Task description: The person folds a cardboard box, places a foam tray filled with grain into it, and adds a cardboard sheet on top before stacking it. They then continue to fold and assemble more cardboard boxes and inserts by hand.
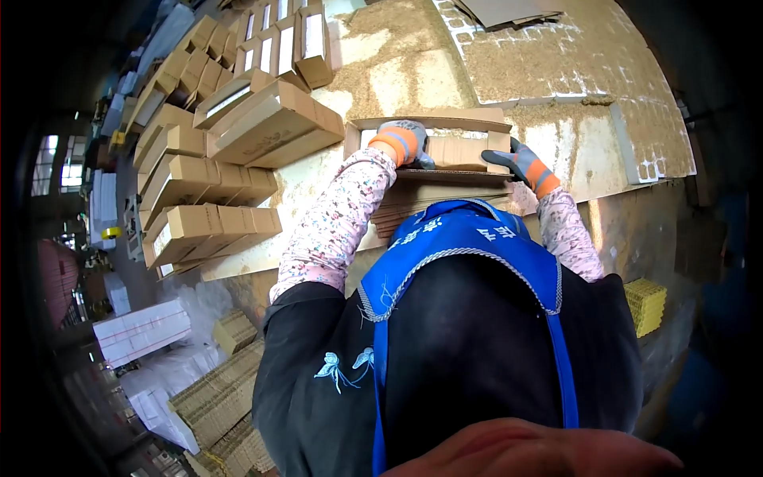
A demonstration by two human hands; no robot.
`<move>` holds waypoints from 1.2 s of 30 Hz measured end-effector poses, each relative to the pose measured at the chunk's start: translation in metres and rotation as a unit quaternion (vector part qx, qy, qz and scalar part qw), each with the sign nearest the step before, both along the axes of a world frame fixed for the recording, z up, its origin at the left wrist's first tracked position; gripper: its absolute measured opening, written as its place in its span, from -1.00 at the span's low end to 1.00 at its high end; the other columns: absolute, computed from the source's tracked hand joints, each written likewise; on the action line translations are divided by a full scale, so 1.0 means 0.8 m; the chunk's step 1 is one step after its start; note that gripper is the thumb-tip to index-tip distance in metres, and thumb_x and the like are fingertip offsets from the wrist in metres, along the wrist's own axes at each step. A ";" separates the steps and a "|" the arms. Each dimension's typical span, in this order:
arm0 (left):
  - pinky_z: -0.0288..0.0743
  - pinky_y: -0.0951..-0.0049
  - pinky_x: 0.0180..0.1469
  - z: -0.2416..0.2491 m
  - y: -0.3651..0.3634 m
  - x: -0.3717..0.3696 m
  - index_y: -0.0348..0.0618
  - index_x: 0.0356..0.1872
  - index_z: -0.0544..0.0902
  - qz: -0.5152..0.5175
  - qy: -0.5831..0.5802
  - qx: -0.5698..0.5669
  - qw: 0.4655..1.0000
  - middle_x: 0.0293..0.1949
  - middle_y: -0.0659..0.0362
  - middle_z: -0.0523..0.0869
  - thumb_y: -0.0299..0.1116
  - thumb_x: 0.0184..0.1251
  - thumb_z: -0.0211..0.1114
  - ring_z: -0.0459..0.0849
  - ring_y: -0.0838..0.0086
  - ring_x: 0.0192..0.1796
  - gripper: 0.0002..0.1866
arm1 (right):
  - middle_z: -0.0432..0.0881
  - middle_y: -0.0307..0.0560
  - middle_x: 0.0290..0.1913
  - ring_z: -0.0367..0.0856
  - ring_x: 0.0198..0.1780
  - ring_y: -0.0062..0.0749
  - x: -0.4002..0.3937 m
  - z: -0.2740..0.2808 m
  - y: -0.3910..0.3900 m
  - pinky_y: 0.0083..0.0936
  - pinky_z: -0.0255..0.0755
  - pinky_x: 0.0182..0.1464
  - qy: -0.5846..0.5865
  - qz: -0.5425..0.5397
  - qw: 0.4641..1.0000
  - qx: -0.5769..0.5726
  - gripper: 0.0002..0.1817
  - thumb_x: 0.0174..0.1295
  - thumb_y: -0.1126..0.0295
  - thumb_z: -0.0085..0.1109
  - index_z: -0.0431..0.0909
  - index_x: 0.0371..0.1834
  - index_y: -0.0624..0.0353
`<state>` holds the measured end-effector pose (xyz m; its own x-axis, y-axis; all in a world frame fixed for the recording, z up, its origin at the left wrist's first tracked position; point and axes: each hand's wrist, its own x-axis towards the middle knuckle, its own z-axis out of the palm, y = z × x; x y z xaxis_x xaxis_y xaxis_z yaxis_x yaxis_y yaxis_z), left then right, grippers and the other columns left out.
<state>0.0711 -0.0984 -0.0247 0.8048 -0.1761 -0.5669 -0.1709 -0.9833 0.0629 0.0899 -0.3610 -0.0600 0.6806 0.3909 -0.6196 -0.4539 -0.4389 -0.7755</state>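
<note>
An open, long cardboard box lies on the table before me, with a white lining and a brown cardboard piece inside. My left hand, in a grey and orange glove, reaches into the left half of this box. Its fingers are bent downward, and what they hold, if anything, is hidden. At the box's right end, my right hand, gloved alike, grips the end wall with thumb and fingers. A stack of flat cardboard lies between the box and my body.
Several filled cardboard boxes stand in rows on the left. White trays of brown granular material cover the table's far right, with loose grains on the table. Below left are stacked cardboard pieces; a yellow stack is at right.
</note>
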 end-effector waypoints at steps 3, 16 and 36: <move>0.45 0.28 -0.07 0.039 0.007 -0.014 -0.22 -0.16 0.64 0.050 0.034 -0.113 0.992 -0.24 -0.05 0.68 0.12 0.04 0.27 0.63 0.12 -0.17 -0.43 | 0.55 -0.02 0.04 0.54 0.01 -0.39 -0.007 0.004 0.006 -0.55 0.43 0.01 0.004 -0.036 0.999 0.026 -0.07 -0.20 0.07 0.51 0.29 0.22 0.34; 0.36 0.53 0.08 -0.049 0.142 -0.072 -0.25 0.24 0.35 0.315 0.051 -0.531 0.785 0.03 0.13 0.59 -0.07 0.10 0.36 0.50 0.49 0.05 -0.28 | 0.52 -0.05 0.06 0.52 0.06 -0.39 -0.020 -0.051 0.002 -0.56 0.46 0.04 0.019 -0.146 0.969 0.196 -0.20 -0.06 0.32 0.45 0.25 0.27 0.27; 0.39 0.41 0.18 -0.130 0.372 -0.357 -0.22 0.28 0.22 0.607 -0.156 -0.609 0.486 0.04 0.03 0.55 -0.38 -0.01 0.47 0.56 0.39 0.04 -0.19 | 0.54 0.02 -0.01 0.53 0.00 -0.32 -0.057 -0.041 0.362 -0.52 0.43 0.04 -0.068 0.146 0.976 0.146 -0.24 -0.04 0.34 0.41 0.23 0.23 0.31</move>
<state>-0.2148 0.1992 -0.1291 0.7485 0.4839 -0.4534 0.2996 0.3632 0.8822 0.0444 -0.0712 -0.0930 0.5825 0.7267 -0.3642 -0.2269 -0.2849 -0.9313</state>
